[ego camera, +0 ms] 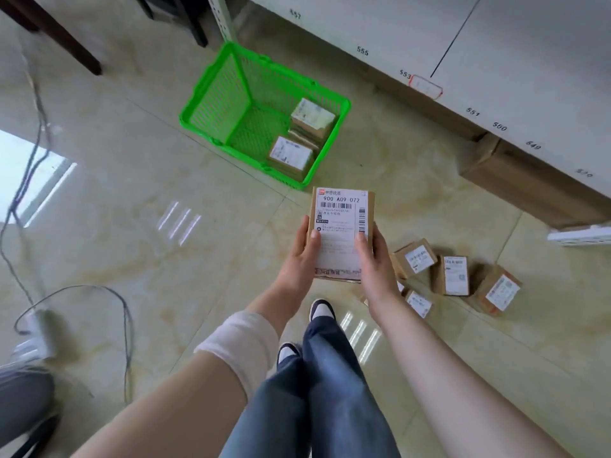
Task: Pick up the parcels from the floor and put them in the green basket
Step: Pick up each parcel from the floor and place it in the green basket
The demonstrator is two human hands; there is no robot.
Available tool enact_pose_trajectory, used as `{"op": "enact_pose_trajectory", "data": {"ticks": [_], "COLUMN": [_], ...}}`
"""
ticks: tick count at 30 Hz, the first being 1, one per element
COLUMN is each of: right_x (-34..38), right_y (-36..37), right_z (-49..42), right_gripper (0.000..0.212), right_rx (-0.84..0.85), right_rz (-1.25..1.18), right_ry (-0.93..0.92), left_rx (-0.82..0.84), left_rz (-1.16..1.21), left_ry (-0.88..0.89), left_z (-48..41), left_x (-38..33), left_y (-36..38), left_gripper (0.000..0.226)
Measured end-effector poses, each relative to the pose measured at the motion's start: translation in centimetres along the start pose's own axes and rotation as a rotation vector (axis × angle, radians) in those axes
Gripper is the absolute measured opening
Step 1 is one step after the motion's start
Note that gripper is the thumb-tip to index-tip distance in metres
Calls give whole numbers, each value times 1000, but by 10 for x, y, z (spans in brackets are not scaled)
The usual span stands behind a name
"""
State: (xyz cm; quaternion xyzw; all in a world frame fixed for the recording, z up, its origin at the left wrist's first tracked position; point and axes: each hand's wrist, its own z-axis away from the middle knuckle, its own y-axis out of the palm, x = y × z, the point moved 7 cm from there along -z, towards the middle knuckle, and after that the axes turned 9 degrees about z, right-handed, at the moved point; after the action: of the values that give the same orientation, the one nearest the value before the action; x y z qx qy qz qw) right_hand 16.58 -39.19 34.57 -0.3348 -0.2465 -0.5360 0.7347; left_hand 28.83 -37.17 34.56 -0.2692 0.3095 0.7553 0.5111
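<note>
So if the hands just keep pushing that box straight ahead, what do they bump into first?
Probably the green basket. Both hands, left hand and right hand, hold the parcel pointing toward its near rim; nothing shows in between, though depth is hard to judge.

Held label-up parcel (340, 233) at centre; green basket (211, 104) at 11 o'clock held parcels (291, 153); loose parcels (453, 276) at 4 o'clock.
</note>
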Motion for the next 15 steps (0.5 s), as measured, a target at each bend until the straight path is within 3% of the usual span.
{"op": "enact_pose_trajectory", "data": {"ticks": [3, 7, 15], "right_x": [26, 53, 125], "right_y": [17, 52, 143], "right_z": [-23, -49, -111], "right_gripper": [71, 51, 65], "right_rx": [-18, -1, -68], "right_rz": [34, 20, 31], "right_ry": [3, 16, 6], "left_rx": [-10, -14, 48], "left_rz": [16, 61, 17], "left_ry": [6, -17, 11], "left_z": [-23, -51, -125], "left_x": [-24, -55, -130], "left_y": [-14, -48, -134], "left_gripper": [59, 59, 60]}}
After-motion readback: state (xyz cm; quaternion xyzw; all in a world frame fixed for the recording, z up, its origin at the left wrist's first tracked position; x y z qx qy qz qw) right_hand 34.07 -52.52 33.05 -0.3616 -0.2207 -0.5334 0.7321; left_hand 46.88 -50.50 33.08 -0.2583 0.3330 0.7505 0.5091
